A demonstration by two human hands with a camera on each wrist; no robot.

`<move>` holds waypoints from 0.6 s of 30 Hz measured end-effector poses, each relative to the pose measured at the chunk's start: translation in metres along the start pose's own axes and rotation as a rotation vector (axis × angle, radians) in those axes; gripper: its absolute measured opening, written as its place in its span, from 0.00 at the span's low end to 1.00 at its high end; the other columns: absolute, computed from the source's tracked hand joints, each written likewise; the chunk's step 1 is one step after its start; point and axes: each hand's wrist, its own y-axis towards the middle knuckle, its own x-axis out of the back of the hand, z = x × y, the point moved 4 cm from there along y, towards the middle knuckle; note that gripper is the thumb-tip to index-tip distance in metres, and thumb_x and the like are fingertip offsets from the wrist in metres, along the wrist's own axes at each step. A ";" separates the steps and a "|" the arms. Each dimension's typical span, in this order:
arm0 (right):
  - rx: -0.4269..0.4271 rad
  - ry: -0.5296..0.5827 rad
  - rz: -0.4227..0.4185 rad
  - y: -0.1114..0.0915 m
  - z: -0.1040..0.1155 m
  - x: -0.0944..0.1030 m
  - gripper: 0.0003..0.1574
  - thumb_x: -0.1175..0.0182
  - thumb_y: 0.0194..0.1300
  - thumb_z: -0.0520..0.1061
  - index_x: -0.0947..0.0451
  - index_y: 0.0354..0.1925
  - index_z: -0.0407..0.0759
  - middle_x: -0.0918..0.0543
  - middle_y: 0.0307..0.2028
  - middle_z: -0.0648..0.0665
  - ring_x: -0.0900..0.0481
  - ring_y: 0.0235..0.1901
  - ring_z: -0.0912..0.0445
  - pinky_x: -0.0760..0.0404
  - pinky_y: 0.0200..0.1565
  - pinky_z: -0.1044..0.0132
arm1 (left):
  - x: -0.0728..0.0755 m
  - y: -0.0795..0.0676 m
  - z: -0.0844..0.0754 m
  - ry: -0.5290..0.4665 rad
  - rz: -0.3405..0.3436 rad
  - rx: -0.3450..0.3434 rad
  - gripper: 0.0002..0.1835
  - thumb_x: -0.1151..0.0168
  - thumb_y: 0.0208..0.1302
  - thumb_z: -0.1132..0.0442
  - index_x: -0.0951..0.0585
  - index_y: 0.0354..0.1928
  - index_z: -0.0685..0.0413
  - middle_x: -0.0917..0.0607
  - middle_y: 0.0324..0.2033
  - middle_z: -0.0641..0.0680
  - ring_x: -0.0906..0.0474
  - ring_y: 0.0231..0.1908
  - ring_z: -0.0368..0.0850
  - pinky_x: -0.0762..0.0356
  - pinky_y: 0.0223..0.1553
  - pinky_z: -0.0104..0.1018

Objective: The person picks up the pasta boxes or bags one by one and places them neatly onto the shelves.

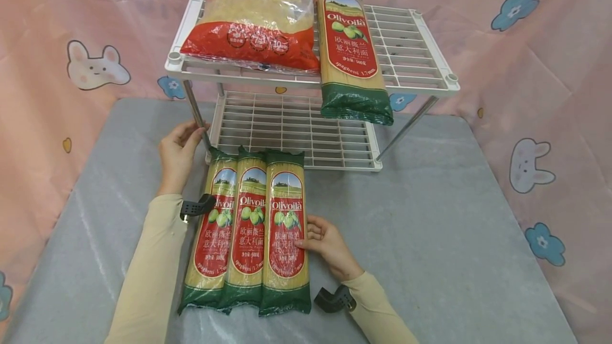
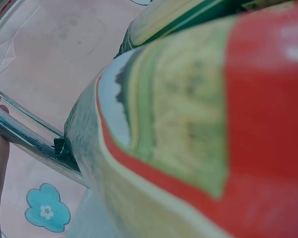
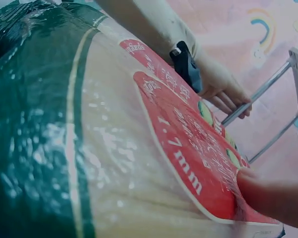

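Three green-ended packs of spaghetti lie side by side on the grey cloth: a left pack (image 1: pixel 206 248), a middle pack (image 1: pixel 247 238) and a right pack (image 1: pixel 287 227). My left hand (image 1: pixel 178 154) grips the front left metal post (image 1: pixel 192 102) of a white two-tier rack (image 1: pixel 282 81), thumb and fingers around it. With the thumb on top and fingers along its right edge, my right hand (image 1: pixel 330 246) holds the right spaghetti pack. That thumb (image 3: pixel 273 198) presses the wrapper in the right wrist view; the fingers' undersides are hidden.
On the rack's top shelf lie a red bag of pasta (image 1: pixel 253 20) and another spaghetti pack (image 1: pixel 354 52), whose end overhangs the front edge. The lower wire shelf (image 1: pixel 287 126) stands just behind the three packs. A pink patterned curtain (image 1: pixel 110 9) hangs behind.
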 end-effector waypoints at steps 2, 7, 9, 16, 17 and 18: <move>0.003 0.005 -0.002 0.000 0.000 0.000 0.38 0.36 0.53 0.29 0.40 0.60 0.20 0.19 0.39 0.42 0.20 0.35 0.58 0.19 0.44 0.65 | 0.000 0.000 0.000 0.002 -0.001 0.010 0.13 0.42 0.66 0.64 0.20 0.48 0.67 0.16 0.45 0.60 0.21 0.42 0.29 0.22 0.50 0.30; 0.010 -0.002 -0.034 -0.001 0.000 -0.001 0.38 0.37 0.50 0.26 0.40 0.59 0.21 0.19 0.40 0.40 0.20 0.35 0.57 0.19 0.43 0.66 | 0.000 0.000 0.002 0.008 0.003 0.025 0.14 0.42 0.66 0.64 0.20 0.48 0.67 0.17 0.46 0.61 0.21 0.44 0.31 0.23 0.51 0.31; 0.016 -0.002 -0.043 -0.001 0.000 -0.001 0.38 0.37 0.49 0.25 0.40 0.58 0.21 0.19 0.40 0.40 0.21 0.35 0.57 0.19 0.42 0.66 | 0.000 0.000 0.002 -0.003 0.007 0.019 0.14 0.42 0.66 0.63 0.20 0.49 0.66 0.17 0.46 0.61 0.21 0.45 0.32 0.23 0.51 0.31; 0.047 -0.033 0.000 0.001 -0.002 -0.001 0.39 0.37 0.50 0.26 0.41 0.60 0.22 0.20 0.41 0.38 0.21 0.36 0.57 0.18 0.42 0.66 | 0.000 -0.001 0.000 -0.023 -0.002 0.007 0.14 0.41 0.66 0.62 0.19 0.48 0.65 0.15 0.45 0.58 0.20 0.44 0.33 0.23 0.51 0.31; 0.053 -0.051 0.021 0.001 -0.002 -0.001 0.40 0.37 0.51 0.27 0.41 0.60 0.23 0.20 0.42 0.37 0.21 0.36 0.56 0.18 0.42 0.66 | 0.000 -0.001 0.000 -0.020 -0.004 0.008 0.14 0.41 0.66 0.62 0.19 0.48 0.65 0.15 0.45 0.57 0.20 0.44 0.33 0.23 0.51 0.31; 0.057 -0.070 0.048 0.001 -0.002 -0.001 0.40 0.36 0.52 0.28 0.42 0.61 0.24 0.20 0.43 0.35 0.20 0.37 0.56 0.18 0.43 0.64 | 0.000 -0.001 -0.001 -0.020 -0.004 0.008 0.14 0.41 0.66 0.62 0.19 0.48 0.65 0.15 0.45 0.57 0.20 0.44 0.33 0.23 0.51 0.31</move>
